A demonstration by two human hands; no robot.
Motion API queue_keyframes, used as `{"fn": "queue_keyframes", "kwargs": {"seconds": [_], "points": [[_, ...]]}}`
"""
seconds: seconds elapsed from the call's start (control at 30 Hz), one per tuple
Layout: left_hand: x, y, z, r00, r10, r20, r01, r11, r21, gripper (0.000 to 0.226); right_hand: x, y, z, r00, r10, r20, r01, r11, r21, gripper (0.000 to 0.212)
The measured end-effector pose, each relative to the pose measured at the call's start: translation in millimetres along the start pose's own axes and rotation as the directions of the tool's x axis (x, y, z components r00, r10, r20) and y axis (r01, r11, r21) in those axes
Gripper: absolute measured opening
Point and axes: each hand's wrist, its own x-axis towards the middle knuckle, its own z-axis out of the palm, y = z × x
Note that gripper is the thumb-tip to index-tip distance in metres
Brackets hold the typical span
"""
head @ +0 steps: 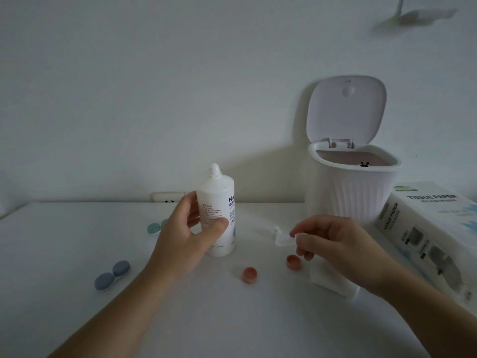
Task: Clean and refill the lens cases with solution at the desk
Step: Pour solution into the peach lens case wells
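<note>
Bottle [218, 213] upright between left hand [189, 229] fingers and thumb.

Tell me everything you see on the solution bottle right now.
The bottle is white plastic, round-bodied, with sloping shoulders and a closed nozzle cap on top. It stands upright on the desk, left of the bin. Printed text covers its front, partly readable in blue and black. The left hand grips its body, thumb in front, fingers behind. The right hand is apart from it.
</note>
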Motion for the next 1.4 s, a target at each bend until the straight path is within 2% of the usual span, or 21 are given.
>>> {"fn": "queue_keyframes", "kwargs": {"seconds": [0.23,0.47,0.6,0.7,0.9,1.07,1.23,1.4], "points": [[5.0,-1.0,-12.3,0.981,-0.016,0.192,0.043,0.99,-0.133,0.066,-9.9,7.2,4.4,0.996,-0.088,0.0,0.088,0.996,0.012,0.014],[3.3,1.1,-6.1,0.975,-0.001,0.22,0.011,0.999,-0.047,0.071,-12.4,5.7,3.4,0.996,-0.092,-0.016,0.093,0.994,0.054,0.005],[4.2,0.2,-5.2,0.977,-0.008,0.213,0.025,0.997,-0.078,0.075,-13.8,4.4,2.4,0.999,-0.039,0.021,0.037,0.995,0.092,0.028],[3.6,0.5,-4.8,0.981,0.042,0.187,-0.033,0.998,-0.055,0.072,-13.0,4.2,1.4,0.999,-0.017,0.035,0.015,0.998,0.059,0.029],[-5.2,6.6,-4.6,0.953,0.254,0.167,-0.279,0.949,0.148,0.068,-15.6,1.9,3.5,0.999,-0.009,0.031,0.009,1.0,-0.013,0.029],[-9.5,9.6,-9.0,0.91,0.366,0.195,-0.411,0.862,0.296,0.072,-18.6,-0.8,4.7,0.998,-0.049,0.028,0.05,0.998,-0.034,0.023],[-7.0,9.5,-12.7,0.9,0.394,0.187,-0.436,0.799,0.413,0.073,-21.6,-4.8,5.1,0.995,-0.103,0.008,0.103,0.995,0.013,0.034],[-5.0,9.9,-16.3,0.87,0.446,0.209,-0.489,0.727,0.482,0.072,-23.1,-5.5,6.8,0.989,-0.146,-0.015,0.146,0.989,0.015,0.031]]}}
